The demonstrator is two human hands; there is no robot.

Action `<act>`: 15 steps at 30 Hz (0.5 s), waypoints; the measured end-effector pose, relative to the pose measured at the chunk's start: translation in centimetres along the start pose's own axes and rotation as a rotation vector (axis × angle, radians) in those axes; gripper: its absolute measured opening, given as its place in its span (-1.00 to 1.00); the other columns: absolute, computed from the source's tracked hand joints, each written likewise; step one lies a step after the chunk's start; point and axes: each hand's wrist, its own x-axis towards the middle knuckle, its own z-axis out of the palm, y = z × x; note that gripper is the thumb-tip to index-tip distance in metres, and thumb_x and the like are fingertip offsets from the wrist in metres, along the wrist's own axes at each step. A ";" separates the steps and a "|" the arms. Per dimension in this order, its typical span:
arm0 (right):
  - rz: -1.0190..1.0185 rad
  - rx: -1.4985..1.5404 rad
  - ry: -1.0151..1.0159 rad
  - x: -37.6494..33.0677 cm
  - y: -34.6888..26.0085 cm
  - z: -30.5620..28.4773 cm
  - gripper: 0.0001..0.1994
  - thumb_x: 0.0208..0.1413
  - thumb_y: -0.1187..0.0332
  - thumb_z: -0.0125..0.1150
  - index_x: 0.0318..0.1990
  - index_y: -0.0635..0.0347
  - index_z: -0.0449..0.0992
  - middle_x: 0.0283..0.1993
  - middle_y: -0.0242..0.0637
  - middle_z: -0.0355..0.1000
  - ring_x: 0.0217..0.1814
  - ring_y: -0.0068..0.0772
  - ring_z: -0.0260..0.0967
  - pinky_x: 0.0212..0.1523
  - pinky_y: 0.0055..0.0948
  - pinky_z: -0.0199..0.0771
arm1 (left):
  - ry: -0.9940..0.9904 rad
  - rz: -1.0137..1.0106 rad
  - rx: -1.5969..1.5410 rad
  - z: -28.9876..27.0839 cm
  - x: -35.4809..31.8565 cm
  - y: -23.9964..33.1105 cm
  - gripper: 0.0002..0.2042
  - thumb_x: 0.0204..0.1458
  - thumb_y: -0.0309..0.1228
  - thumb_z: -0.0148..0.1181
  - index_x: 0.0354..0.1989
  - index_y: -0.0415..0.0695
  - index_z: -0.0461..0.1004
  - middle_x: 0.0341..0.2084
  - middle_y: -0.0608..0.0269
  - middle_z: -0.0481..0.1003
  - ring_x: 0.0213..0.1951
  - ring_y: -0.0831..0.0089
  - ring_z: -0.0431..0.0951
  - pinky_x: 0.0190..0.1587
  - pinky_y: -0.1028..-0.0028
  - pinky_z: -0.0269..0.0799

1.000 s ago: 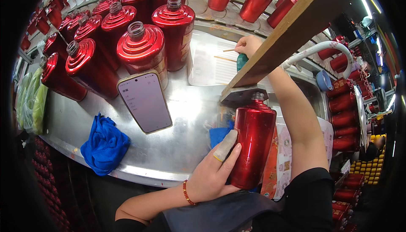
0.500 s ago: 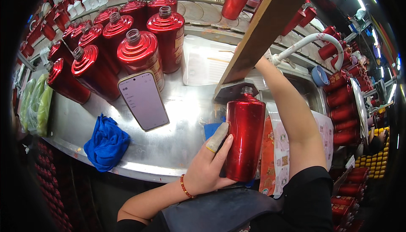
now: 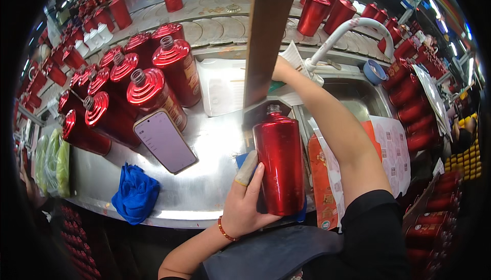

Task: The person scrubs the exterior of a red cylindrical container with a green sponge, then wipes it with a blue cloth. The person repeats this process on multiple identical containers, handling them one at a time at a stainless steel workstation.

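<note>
My left hand [image 3: 244, 195], a pale finger cover on one finger, grips the lower side of a glossy red bottle [image 3: 279, 170]. This bottle stands nearly upright at the bench's front edge, its clear threaded neck uncapped. Reaching forward, my right hand [image 3: 281, 71] is partly behind a wooden post [image 3: 263, 40], which hides its fingers. Beside that hand a curved white sheet [image 3: 295, 57] sticks up, and a bit of green [image 3: 276, 86] shows below it. A white tray [image 3: 220, 93] lies left of the post.
Several red bottles [image 3: 146, 88] crowd the left, with a phone [image 3: 165, 142] leaning on them. A blue cloth [image 3: 135, 193] lies in front. Printed sheets [image 3: 391, 152], a sink [image 3: 353, 101], a white tap [image 3: 353, 24] and a blue bowl [image 3: 375, 71] are right. Behind runs a conveyor [image 3: 215, 29].
The view has turned to the right. My right hand has shifted behind the post, and the curved white sheet now shows raised beside it. My left hand keeps its hold on the red bottle.
</note>
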 end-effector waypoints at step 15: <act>0.006 0.064 -0.226 -3.7 -3.1 -4.0 -0.73 -0.06 0.20 0.44 -0.25 0.16 0.69 -0.21 -0.08 0.63 -0.10 -0.07 0.59 -0.03 -0.22 0.54 | 0.005 0.012 0.047 0.4 -0.1 -0.1 0.10 -0.25 -0.15 0.64 0.45 -0.34 0.11 0.41 -0.30 0.13 0.42 -0.17 0.19 0.41 0.10 0.22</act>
